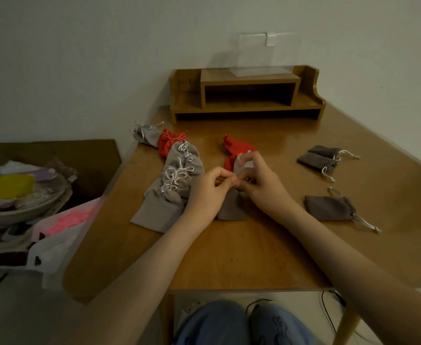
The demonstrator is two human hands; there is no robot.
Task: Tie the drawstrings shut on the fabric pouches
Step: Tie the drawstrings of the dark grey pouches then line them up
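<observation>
— Which pouch is being worked on?
— The grey pouch (230,207) at the middle of the frame. Its body lies flat on the worktop (229,257) with the mouth pointing away from the person, so the cloth does not slide while the neck is handled.
— And the hands?
— The left hand (208,188) and the right hand (259,188) meet at the pouch's mouth. Each grip is closed in a pinch there, and the fingertips nearly touch. The cord is hidden between them, so I cannot tell whether a knot has formed. I judge that the tying is under way.
— Why the heap at centre left?
— That pale grey pile (177,175) shows white cords looped into bows, with a red pouch (165,143) at its far end. It reads as the finished stack, set on the opposite side from the rest.
— What remains?
— Three dark pouches (321,158) lie in the right of the frame, well apart from the hands, with their cords trailing loose. They are probably waiting their turn. More red cloth (236,148) lies just beyond the hands and is partly covered by them.
— Any risk?
— Thin cord can slip out of a pinch before the knot bites.
</observation>
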